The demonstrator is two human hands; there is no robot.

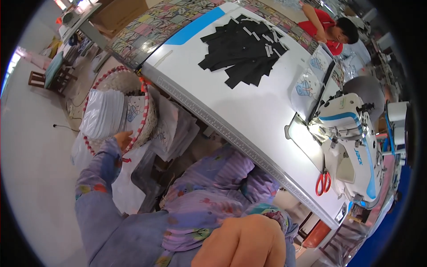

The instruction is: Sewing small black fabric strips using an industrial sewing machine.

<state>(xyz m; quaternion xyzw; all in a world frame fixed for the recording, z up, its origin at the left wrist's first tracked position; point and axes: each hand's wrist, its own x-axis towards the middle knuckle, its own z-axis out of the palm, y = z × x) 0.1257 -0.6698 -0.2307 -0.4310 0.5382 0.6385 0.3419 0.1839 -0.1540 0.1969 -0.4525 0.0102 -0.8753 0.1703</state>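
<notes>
My left hand [123,139] reaches down to the near rim of a round woven basket [145,107] bound in red and white. Inside it, a stack of folded white pieces [104,113] lies beside a white piece with a printed drawing [134,109]. The hand is close to these pieces, but its small, partly hidden fingers do not show whether it grips one. Very near the camera, my right hand [242,242] shows its back and bent knuckles. Its fingers curl under, out of sight, so anything in them is hidden.
A white sewing table [249,104] carries a fan of black fabric strips [244,51], red-handled scissors [323,181] and a lit sewing machine [347,124]. Printed white pieces [307,84] lie behind the machine's needle area. A person in red [322,24] sits beyond the table.
</notes>
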